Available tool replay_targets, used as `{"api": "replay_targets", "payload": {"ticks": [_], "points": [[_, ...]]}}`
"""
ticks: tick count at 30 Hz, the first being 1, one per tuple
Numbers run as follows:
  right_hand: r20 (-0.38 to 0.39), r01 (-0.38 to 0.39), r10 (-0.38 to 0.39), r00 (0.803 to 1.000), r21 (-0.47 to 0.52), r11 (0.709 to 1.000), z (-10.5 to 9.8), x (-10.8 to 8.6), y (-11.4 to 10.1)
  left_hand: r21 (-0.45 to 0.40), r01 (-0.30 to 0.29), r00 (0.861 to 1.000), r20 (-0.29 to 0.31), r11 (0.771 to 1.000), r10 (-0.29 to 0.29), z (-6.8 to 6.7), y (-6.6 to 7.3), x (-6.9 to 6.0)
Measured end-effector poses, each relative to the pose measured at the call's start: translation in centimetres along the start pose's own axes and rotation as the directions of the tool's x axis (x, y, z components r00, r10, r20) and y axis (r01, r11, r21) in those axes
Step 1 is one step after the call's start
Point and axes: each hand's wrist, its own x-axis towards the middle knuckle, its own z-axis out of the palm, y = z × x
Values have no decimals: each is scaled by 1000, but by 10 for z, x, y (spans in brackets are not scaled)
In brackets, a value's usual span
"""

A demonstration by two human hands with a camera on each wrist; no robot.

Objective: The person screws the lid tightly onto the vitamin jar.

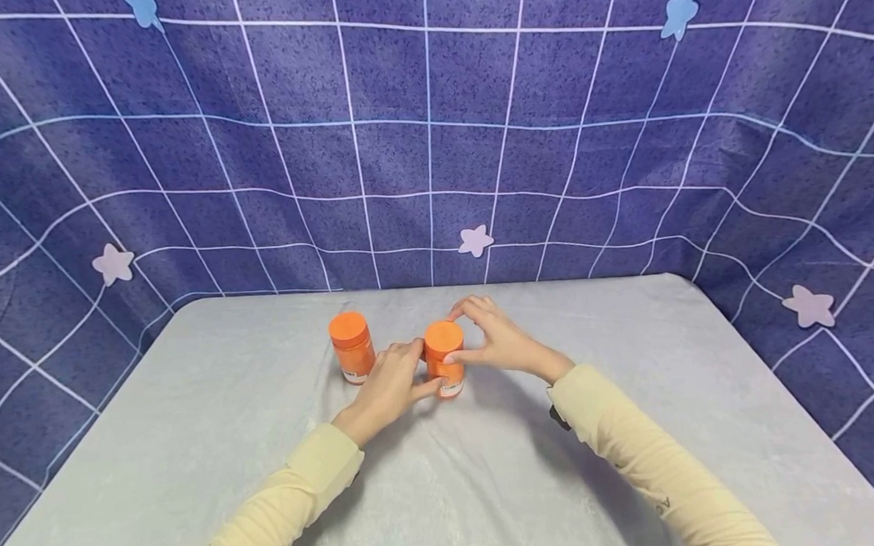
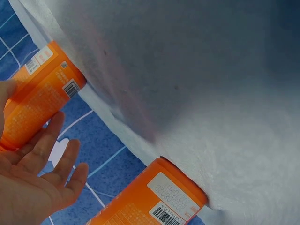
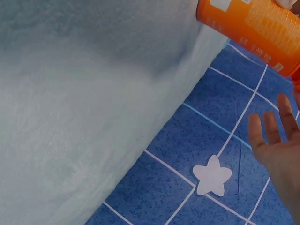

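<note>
Two orange jars with screw lids stand upright on the table. My left hand (image 1: 391, 386) grips the body of the right-hand jar (image 1: 449, 373), its thumb toward me and its fingers on the far side. At the top of that same jar, my right hand (image 1: 497, 336) holds around the orange lid (image 1: 443, 336) with thumb and fingers. The second jar (image 1: 353, 353) stands just left of my left hand, and nobody touches it. In the left wrist view, its white label with a barcode (image 2: 166, 215) shows.
A grey-white cloth covers the table (image 1: 640, 394). Behind and at both sides hangs a blue curtain (image 1: 400, 158) with a pale grid and star shapes. The two jars stand toward the table's far edge.
</note>
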Motion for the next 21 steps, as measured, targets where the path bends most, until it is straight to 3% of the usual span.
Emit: {"api": "replay_targets", "payload": {"ticks": [11,21], "points": [[187,26,-41,981,82,996,-16,4,1,-17,-10,1000,-14,1000,9,1,0,-1],[197,23,-41,980,89,996,-18,6,3,-21,-13,1000,-23,1000,13,1,-1,0]]}}
